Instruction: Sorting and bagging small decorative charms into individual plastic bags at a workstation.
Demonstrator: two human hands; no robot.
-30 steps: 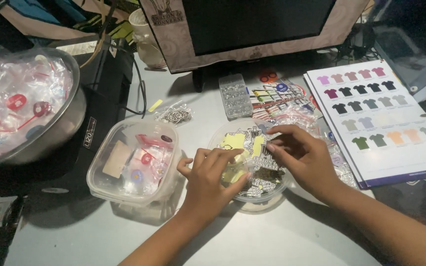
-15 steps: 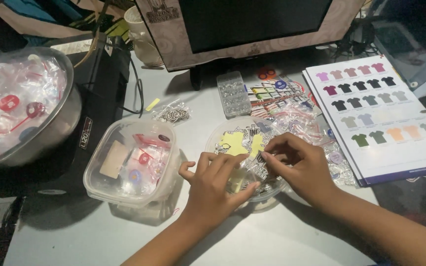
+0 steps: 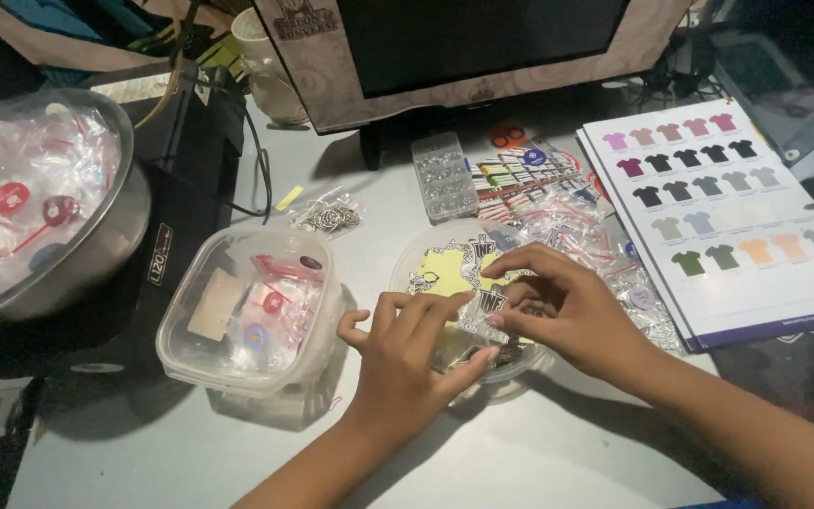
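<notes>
Both my hands meet over a round clear plastic container [image 3: 418,256] full of small black-and-white and yellow stickers. My left hand [image 3: 407,353] pinches a small clear plastic sleeve [image 3: 471,325] at the container's near side. My right hand [image 3: 567,311] reaches in from the right, its fingertips on a sticker [image 3: 492,300] at the mouth of that sleeve. The sticker looks partly inside the sleeve, though my fingers hide most of it.
A clear square tub [image 3: 252,311] of packed items sits to the left. Further left, a steel bowl [image 3: 115,226] holds filled bags on a black printer [image 3: 186,151]. A colour chart of shirts [image 3: 727,217] lies right. Behind are a monitor [image 3: 473,47], a bead box [image 3: 442,176] and key rings [image 3: 330,217].
My hands have drawn closer together over the round container. The right hand's fingers have come down onto the sleeve held by the left.
</notes>
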